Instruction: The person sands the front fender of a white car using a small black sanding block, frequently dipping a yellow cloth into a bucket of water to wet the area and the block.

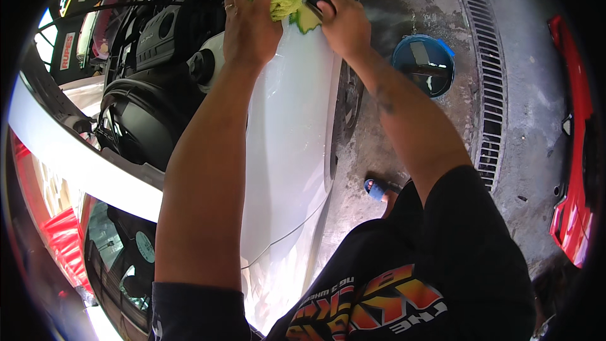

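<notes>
Left hand grips a bunched lime-green, fluffy cloth towel, fingers curled over it, at the upper end of a long white glossy car fender. Ring on one finger. Right hand pinches a small dark flat-sided block, thumb on the near side; block sits over a pale yellow patch with ragged green edges on that fender. Cannot tell if the block's whole face touches the surface. Towel is just left of the patch, block at the patch's middle, hands near each other. Wet-looking spots on the fender below the patch.

Left of fender: exposed engine bay with a black plastic engine cover, round black cap-like part near the left wrist. White curved body panel crosses lower left, dark glass below it. Right of fender: black tyre, partly hidden, then a round blue bucket with dark liquid, on stained concrete floor. Long metal drain grate beyond; red glossy body part at far right. Blue slipper on a foot below the bucket.
</notes>
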`<state>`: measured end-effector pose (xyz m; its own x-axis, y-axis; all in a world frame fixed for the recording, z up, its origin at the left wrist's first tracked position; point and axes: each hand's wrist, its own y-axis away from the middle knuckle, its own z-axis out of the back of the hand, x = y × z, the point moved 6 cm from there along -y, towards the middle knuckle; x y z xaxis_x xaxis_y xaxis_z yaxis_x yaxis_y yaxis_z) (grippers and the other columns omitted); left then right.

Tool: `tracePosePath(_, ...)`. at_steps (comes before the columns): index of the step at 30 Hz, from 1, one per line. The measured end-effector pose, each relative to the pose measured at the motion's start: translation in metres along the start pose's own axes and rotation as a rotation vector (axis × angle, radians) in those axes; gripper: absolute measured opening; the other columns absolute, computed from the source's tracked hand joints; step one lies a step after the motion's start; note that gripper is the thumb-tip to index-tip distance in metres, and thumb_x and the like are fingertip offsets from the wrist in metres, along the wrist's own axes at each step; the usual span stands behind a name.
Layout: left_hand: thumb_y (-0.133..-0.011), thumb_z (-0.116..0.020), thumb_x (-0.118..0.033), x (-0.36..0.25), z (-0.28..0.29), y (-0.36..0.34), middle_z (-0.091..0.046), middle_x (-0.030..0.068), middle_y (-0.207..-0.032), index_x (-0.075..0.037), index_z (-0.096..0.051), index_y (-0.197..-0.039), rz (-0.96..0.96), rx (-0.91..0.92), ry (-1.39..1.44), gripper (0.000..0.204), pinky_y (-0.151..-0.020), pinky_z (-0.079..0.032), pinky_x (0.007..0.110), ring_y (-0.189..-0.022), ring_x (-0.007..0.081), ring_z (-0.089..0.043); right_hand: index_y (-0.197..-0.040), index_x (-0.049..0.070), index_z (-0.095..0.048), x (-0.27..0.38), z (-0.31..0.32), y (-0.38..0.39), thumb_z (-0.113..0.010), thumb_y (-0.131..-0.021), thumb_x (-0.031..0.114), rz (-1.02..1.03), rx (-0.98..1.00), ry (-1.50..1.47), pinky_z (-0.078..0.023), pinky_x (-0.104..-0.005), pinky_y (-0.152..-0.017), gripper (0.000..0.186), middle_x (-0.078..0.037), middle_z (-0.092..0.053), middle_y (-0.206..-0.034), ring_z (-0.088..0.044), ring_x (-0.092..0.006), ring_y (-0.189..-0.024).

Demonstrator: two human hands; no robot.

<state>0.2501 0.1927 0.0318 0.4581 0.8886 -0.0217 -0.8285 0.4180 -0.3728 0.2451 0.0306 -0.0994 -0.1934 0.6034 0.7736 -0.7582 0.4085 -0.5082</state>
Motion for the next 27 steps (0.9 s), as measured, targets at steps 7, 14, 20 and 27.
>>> tracePosePath(7,-0.085,-0.078,0.002,0.020,0.010,0.018,-0.049,0.0165,-0.154,-0.029,-0.055,-0.148,0.032,-0.005,-0.021,0.073,-0.113,-0.055,0.054,-0.136,0.0484,-0.055,-0.143,0.012,-0.067,0.114,0.040,0.149,-0.075,-0.102,0.027,0.197,0.178,-0.306,-0.058,-0.0540,-0.091,0.044,-0.014,-0.073,-0.120,-0.070,-0.0381,-0.103)
tracePosePath(14,-0.085,-0.077,0.001,0.013,0.002,0.011,-0.050,0.0170,-0.152,-0.027,-0.054,-0.149,0.018,0.001,-0.024,0.074,-0.112,-0.055,0.052,-0.133,0.0493,-0.056,-0.132,0.010,-0.074,0.012,-0.005,0.041,-0.069,-0.106,0.038,-0.224,0.168,0.052,-0.060,-0.0546,-0.085,0.039,-0.020,-0.073,-0.110,-0.073,-0.0431,-0.100)
tracePosePath(20,-0.084,-0.076,0.001,0.020,0.010,0.009,-0.052,0.0207,-0.149,-0.022,-0.054,-0.148,-0.012,-0.033,-0.010,0.072,-0.114,-0.051,0.053,-0.134,0.0491,-0.055,-0.143,0.014,-0.069,0.090,0.030,0.120,-0.079,-0.100,0.029,0.291,0.192,-0.146,-0.061,-0.0474,-0.087,0.047,-0.012,-0.074,-0.113,-0.070,-0.0331,-0.102)
tracePosePath(27,-0.087,-0.076,-0.003,0.015,-0.001,0.010,-0.051,0.0203,-0.151,-0.026,-0.053,-0.149,0.019,-0.022,-0.003,0.070,-0.110,-0.056,0.053,-0.132,0.0509,-0.058,-0.137,0.008,-0.071,0.054,0.012,0.071,-0.066,-0.107,0.037,-0.016,0.153,0.082,-0.058,-0.0548,-0.087,0.041,-0.019,-0.072,-0.109,-0.069,-0.0430,-0.105)
